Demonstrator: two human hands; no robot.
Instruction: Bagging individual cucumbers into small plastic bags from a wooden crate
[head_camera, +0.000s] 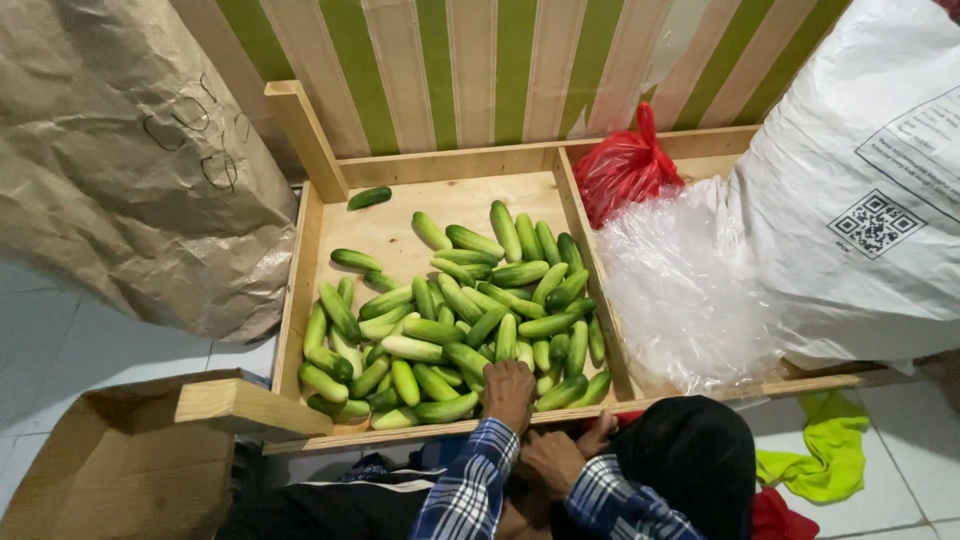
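One brown paper sack (120, 150) stands off the wooden crate's (300, 280) left edge. Dozens of green cucumbers (460, 320), too many to count, fill its left compartment. The left hand (510, 392) rests on those at the front edge, grip loosely curled. The right hand (555, 462) hangs below; its grip cannot be told. One red bag (625, 165) sits at the back.
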